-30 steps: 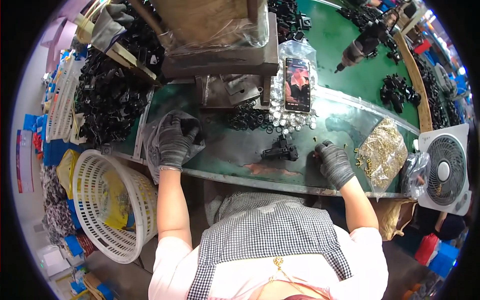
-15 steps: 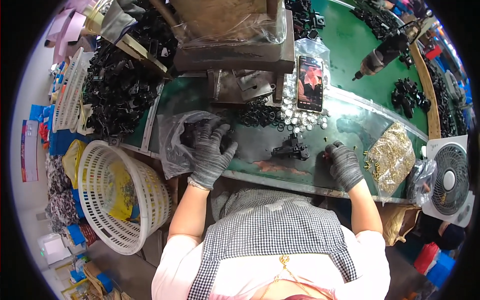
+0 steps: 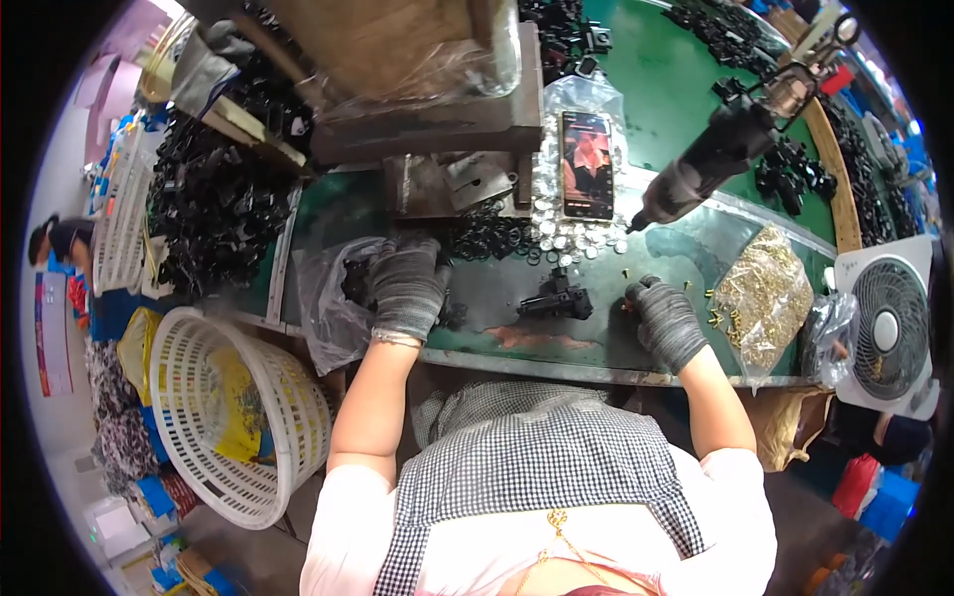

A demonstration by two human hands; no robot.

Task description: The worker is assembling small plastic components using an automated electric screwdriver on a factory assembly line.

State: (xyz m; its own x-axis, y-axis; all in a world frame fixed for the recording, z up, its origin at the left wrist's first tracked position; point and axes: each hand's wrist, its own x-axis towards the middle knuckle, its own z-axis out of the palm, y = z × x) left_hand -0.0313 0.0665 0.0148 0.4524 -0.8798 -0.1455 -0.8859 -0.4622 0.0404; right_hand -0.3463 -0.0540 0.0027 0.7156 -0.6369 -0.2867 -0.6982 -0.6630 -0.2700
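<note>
My left hand, in a grey knitted glove, reaches over small black parts at the mouth of a clear plastic bag. Its fingertips point down and away, so their grip is hidden. My right hand, gloved alike, rests on the bench with fingers curled together; whatever they pinch is too small to make out. Between the hands lies a black plastic assembly. Loose brass screws lie right of my right hand, by a clear bag of brass screws. A power screwdriver hangs above the bench.
A heavy metal press stands at the back, with black rings and silvery round pieces before it. A phone lies nearby. White basket stands left, black parts heap behind; a fan stands right.
My left hand's fingers, spread before, now reach further over the black parts. The screwdriver appears lower and nearer. The whole view has shifted slightly; my right hand stays by the screws.
</note>
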